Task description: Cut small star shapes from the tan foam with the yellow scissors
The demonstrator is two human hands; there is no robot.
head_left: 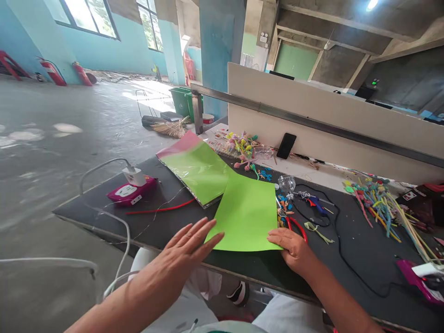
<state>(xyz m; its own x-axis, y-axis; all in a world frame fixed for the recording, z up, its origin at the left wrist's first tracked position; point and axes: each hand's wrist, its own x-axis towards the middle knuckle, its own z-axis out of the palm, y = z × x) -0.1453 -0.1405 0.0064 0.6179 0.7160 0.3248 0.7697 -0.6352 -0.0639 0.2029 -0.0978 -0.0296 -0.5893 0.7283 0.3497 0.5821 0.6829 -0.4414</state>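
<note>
A bright green sheet of paper [247,212] lies in front of me, its near edge reaching the table's front edge. My left hand [190,245] is at its lower left corner, fingers stretched out and the thumb close to the paper. At the lower right corner, my right hand [291,246] pinches the sheet, with the thumb hidden from sight. Behind and to the left rests a clear plastic pack of green and pink paper [197,169], partly under the sheet. Red-handled scissors [298,227] stick out past the sheet's right side.
A purple power socket [130,192] with a white charger sits on the left of the dark table [360,259]. Further right are a blue glue gun [317,205] with its black cord and a pile of pipe cleaners [378,203]. A phone [286,145] leans against the partition [329,125].
</note>
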